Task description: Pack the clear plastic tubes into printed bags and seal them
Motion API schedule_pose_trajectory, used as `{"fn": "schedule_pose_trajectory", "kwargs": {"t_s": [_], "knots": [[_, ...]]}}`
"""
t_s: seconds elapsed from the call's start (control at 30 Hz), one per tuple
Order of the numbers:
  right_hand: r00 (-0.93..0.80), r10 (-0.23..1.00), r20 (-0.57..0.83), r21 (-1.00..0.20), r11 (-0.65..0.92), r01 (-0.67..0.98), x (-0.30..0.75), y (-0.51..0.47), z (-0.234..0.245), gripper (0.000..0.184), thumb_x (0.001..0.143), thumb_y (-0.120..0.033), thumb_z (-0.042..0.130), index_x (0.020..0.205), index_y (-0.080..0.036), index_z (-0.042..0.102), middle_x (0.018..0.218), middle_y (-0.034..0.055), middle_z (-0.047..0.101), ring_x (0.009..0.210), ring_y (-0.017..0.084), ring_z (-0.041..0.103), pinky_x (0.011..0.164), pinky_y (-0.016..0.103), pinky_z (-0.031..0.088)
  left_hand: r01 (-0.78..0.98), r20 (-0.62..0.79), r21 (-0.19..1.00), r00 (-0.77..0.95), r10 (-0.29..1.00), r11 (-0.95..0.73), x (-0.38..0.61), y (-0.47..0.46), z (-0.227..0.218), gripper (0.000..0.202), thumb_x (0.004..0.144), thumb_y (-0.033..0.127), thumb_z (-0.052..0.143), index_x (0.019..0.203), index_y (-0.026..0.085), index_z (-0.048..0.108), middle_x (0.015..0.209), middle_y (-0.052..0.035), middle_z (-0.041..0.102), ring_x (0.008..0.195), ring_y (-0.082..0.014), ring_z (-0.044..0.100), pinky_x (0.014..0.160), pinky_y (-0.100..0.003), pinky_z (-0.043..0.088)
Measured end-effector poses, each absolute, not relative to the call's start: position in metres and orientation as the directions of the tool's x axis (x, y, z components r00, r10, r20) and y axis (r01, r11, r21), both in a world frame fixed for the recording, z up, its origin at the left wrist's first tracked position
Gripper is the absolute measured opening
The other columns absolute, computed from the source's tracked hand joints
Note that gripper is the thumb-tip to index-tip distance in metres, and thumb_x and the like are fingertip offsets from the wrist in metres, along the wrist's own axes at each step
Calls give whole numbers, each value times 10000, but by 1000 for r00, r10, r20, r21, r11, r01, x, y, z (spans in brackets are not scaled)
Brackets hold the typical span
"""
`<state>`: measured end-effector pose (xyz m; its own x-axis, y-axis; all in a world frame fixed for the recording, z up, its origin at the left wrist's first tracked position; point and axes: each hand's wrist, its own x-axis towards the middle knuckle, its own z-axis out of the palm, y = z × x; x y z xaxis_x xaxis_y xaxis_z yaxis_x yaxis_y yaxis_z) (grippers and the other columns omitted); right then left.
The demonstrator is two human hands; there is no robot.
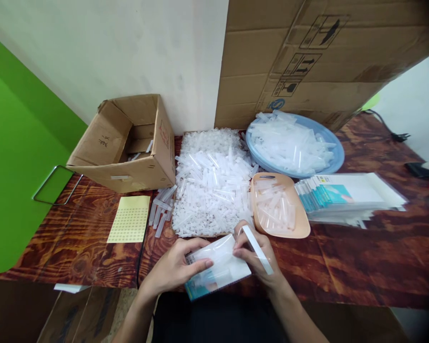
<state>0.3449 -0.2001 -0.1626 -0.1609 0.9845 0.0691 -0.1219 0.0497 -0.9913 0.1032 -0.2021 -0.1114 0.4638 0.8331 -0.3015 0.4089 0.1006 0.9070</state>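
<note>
At the near edge of the table (343, 267) we hold a clear packet (218, 269) with a printed card inside. The left hand (177, 267) grips its left end, thumb pressed on top and fingers beneath. The right hand (259, 255) pinches the packet's right end, and a white strip (257, 248) lies across its fingers; we cannot tell whether the strip is a tube or a peel-off liner.

Judging progress: the packet appears to be in mid-assembly, not yet set aside. A stack of similar packets (346, 197) lies toward the right edge, beyond the right hand; we cannot tell whether these are filled. Much stock remains: a large heap of clear tubes (210, 181) at the table's centre, more in the tan tray (300, 228) just right of it, and more in the blue dish (338, 155) at the far edge. A yellow label sheet (130, 218) lies left of the heap, with a few loose tubes (160, 209) between them. An open carton (128, 143) stands at the far left corner.
</note>
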Motion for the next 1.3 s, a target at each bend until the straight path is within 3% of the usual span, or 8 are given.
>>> {"fn": "schedule_pose_trajectory", "kwargs": {"t_s": [0.27,0.4,0.5,0.7,0.83,0.97,1.17,1.3], "knots": [[-21,998,63,-998,63,2,365,-200,-160,463,948,-414,646,546,-192,589,669,19,504,616,174,486,578,304,375,410,-299,907,462,835,98,99,-202,-118,323,891,420,690,1131,211,744,1130,-48,756,1040,-244,664,872,-270,492],[-184,972,143,-990,143,-12,371,-201,-148,152,818,-368,814,799,-228,758,845,39,588,751,203,576,659,307,447,384,-288,918,482,828,96,100,-201,-121,298,895,401,693,1119,209,740,1103,-40,756,1017,-228,666,872,-261,481],[-350,927,132,-987,155,38,369,-201,-140,131,816,-333,827,909,-243,808,821,40,606,742,196,582,662,305,465,390,-294,916,485,824,97,100,-201,-123,305,891,401,699,1128,212,738,1123,-43,752,1038,-235,659,897,-271,474],[-542,840,37,-994,89,70,366,-190,-140,186,843,-396,801,928,-235,842,730,14,580,665,154,557,616,272,424,397,-323,910,508,799,115,97,-202,-129,328,877,427,706,1117,207,743,1114,-45,753,1041,-246,656,910,-290,475],[-603,794,-80,-996,-46,72,361,-184,-147,206,817,-430,815,778,-229,833,687,-5,546,643,146,539,589,262,391,433,-327,896,488,809,101,95,-203,-133,306,864,417,719,1096,219,752,1092,-38,754,1035,-245,648,920,-300,460],[-505,862,-50,-999,-50,13,347,-190,-153,270,857,-442,766,726,-206,762,765,7,556,713,170,545,641,276,402,403,-322,908,485,813,118,94,-201,-138,298,873,399,709,1104,215,750,1082,-40,753,1014,-240,654,898,-294,467],[-69,997,20,-967,1,-257,339,-204,-169,370,986,-477,567,736,-207,610,770,13,523,639,166,478,607,294,382,338,-318,926,452,833,170,88,-204,-147,323,838,395,748,1100,207,744,1073,-55,745,1016,-252,652,892,-301,463],[-10,995,104,-993,103,-51,357,-204,-167,447,984,-400,607,587,-195,583,704,24,543,678,181,525,660,307,398,342,-326,921,414,850,187,83,-208,-154,366,815,414,768,1109,197,743,1058,-71,743,1013,-264,649,888,-310,457]]}}
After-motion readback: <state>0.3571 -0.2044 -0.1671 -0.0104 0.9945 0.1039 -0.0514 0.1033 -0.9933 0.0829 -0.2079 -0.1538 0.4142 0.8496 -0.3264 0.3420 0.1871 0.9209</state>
